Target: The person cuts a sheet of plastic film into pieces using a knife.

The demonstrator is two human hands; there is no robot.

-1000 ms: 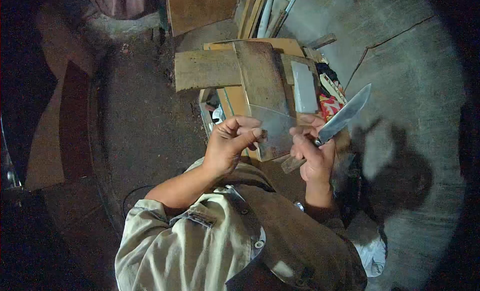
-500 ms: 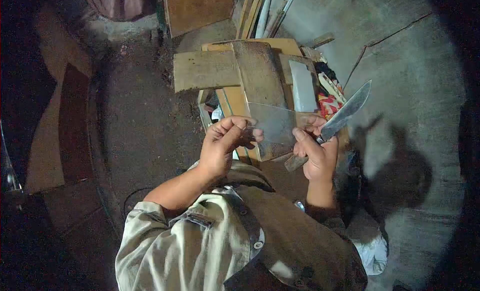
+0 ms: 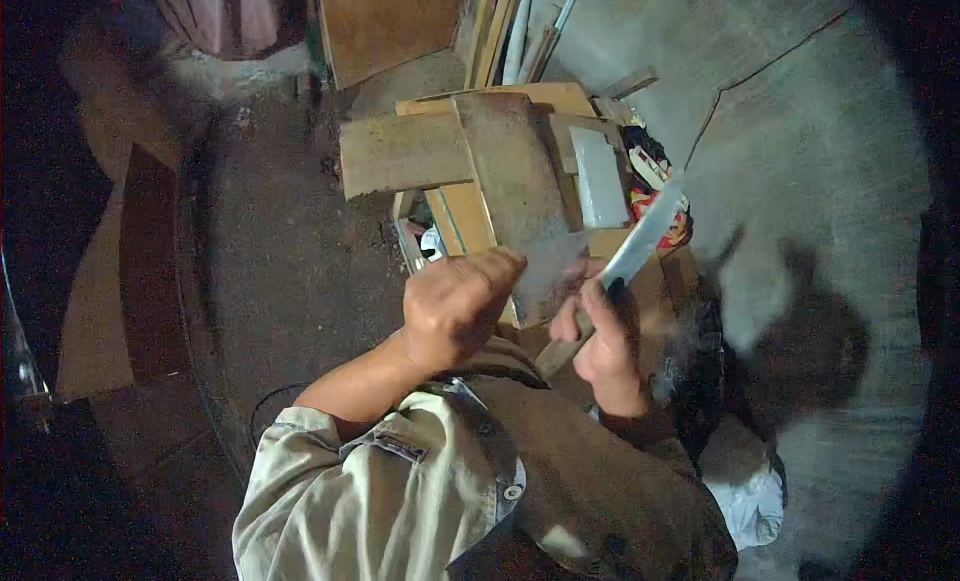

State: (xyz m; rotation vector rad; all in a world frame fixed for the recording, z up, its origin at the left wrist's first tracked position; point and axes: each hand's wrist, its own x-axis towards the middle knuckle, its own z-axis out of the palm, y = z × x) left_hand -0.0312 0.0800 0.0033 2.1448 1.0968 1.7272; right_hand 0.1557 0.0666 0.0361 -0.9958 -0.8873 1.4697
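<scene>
1. Silvery steel forms the blade of the knife (image 3: pixel 646 233), broad, pale and bright along its length, with a softened, blurred outline and a tip that fades against the grey wall (image 3: pixel 800 131).
2. From the right hand (image 3: pixel 610 349), the blade points toward one o'clock and the wooden handle (image 3: pixel 562 356) runs out toward seven o'clock; a dark patch marks where the two meet.
3. Grey-brown and dull, the handle shows none of the blade's shine.
4. The right hand is wrapped round the knife, the thumb uppermost; its farther fingers are blurred near the clear sheet (image 3: pixel 552 266), and whether they touch it is hard to tell.
5. Thin and colourless, the clear sheet reads as a milky haze through which the wooden board (image 3: pixel 510 161) shows. It hangs in the air between the hands, at two o'clock from the left hand (image 3: pixel 460 303) and eleven o'clock from the right.
6. The left hand is clenched, back uppermost, on the sheet's left edge, the pinching fingertips hidden by the knuckles.
7. Toward twelve o'clock, the wooden board lies over a plank (image 3: pixel 400 156); a white slab (image 3: pixel 600 181) lies at one o'clock from the sheet.
</scene>
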